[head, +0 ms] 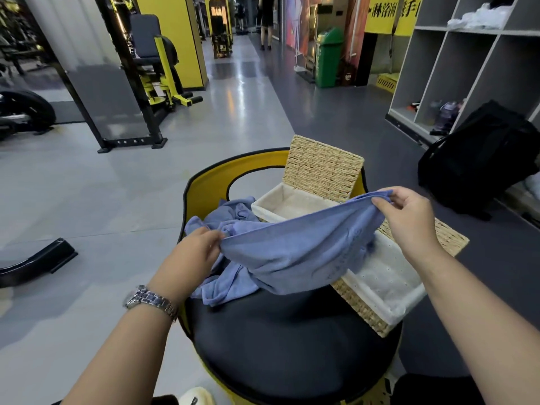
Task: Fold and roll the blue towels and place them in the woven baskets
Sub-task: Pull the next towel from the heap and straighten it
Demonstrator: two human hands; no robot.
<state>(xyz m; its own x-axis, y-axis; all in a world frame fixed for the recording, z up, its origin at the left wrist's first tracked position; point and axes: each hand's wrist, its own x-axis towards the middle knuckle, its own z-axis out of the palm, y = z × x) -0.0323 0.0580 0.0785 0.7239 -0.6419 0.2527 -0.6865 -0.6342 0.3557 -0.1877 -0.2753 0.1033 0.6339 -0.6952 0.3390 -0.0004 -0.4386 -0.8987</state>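
- Your left hand (201, 247) pinches one end of a blue towel (301, 252) between curled fingers and thumb; a metal wristwatch (152, 301) sits on that wrist
- Just beyond and below that hand lies a crumpled heap of more blue towels (230, 214), resting on the padded round seat (286, 340) that serves as your worktop, against its yellow back
- The held towel hangs in a slack curve from your left hand across to your right, its belly drooping just above the seat; it looks light, soft and limp, so I judge it will sag wherever you leave it unsupported and will not keep a crease by itself
- Take it by the corners or along one hem rather than mid-cloth, pull it taut, then lay it flat on the bare seat nearer you than your hands before folding; the pile looks unlikely to slip in your grip
- Beyond the towel, between your two hands, a woven basket (292, 204) stands with its lid up and its white lining showing no towel in it
- Your right hand (409, 220) pinches the towel's other end, thumb and forefinger closed on the hem, the remaining fingers loosely curled
- Below and just behind your right hand a second woven basket (388, 287) lies open, white lining showing, partly hidden by the hanging cloth
- No rolled towel shows in either basket, so the task looks to be at its start
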